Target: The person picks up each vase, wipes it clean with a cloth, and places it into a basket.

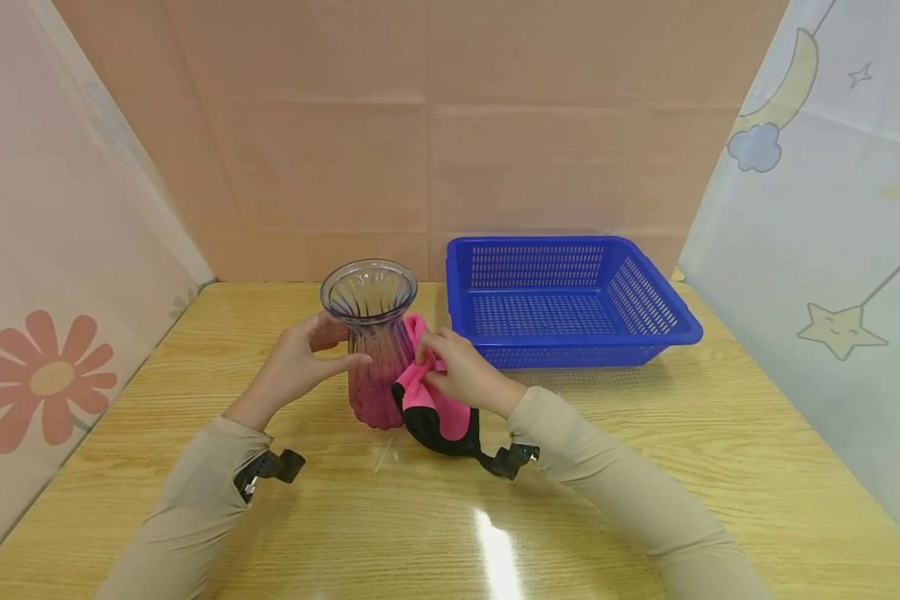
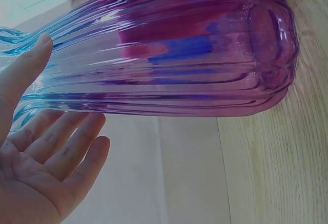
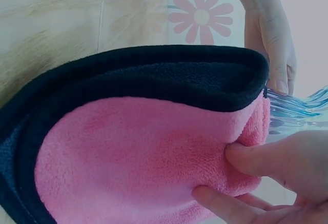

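A ribbed glass vase, bluish at its flared rim and pink-purple toward its base, stands upright in front of me. My left hand holds it below the rim, with the thumb on the near side and the fingers behind. In the left wrist view the thumb and fingers lie along the narrow neck of the vase. My right hand pinches a pink cloth with black edging against the vase's right side. The cloth hangs folded from the thumb and fingers in the right wrist view.
A blue plastic basket with slotted walls sits at the back right of the wooden table. A peach backdrop closes off the back, and patterned sheets stand along both sides.
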### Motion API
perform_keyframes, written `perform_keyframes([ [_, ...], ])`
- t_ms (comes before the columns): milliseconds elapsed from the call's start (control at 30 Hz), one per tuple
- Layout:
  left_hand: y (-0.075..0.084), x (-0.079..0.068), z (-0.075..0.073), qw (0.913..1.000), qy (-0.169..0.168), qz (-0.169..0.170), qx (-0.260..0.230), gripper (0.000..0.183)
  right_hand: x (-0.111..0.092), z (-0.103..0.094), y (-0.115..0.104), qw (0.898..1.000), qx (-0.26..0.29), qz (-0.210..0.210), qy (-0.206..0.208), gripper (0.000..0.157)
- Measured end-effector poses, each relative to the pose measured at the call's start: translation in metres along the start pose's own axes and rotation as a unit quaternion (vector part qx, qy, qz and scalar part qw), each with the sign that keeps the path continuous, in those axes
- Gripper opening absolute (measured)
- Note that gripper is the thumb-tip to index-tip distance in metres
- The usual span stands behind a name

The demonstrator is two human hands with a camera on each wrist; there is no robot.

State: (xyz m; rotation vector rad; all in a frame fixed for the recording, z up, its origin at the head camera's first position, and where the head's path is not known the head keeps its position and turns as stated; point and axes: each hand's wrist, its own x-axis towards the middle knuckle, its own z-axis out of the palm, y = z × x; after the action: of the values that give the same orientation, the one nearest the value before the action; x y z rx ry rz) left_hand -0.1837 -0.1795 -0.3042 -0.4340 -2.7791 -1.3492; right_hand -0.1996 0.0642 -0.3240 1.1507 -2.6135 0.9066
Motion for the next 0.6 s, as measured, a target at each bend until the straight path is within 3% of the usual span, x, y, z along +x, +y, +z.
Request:
perform_keyframes([
  [300, 0.0, -0.0005, 0.0001, 1.0, 0.002, 0.005, 0.0, 0.073, -0.0009, 0.0024, 0.0016, 1.0, 0.011, 0.002, 0.013, 0.016],
  [600, 0.0001, -0.0004, 0.0, 1.0, 0.0, 0.002, -0.003, 0.074, 0.0009, 0.0011, -0.0007, 0.998, 0.034, -0.011, 0.059, 0.015],
])
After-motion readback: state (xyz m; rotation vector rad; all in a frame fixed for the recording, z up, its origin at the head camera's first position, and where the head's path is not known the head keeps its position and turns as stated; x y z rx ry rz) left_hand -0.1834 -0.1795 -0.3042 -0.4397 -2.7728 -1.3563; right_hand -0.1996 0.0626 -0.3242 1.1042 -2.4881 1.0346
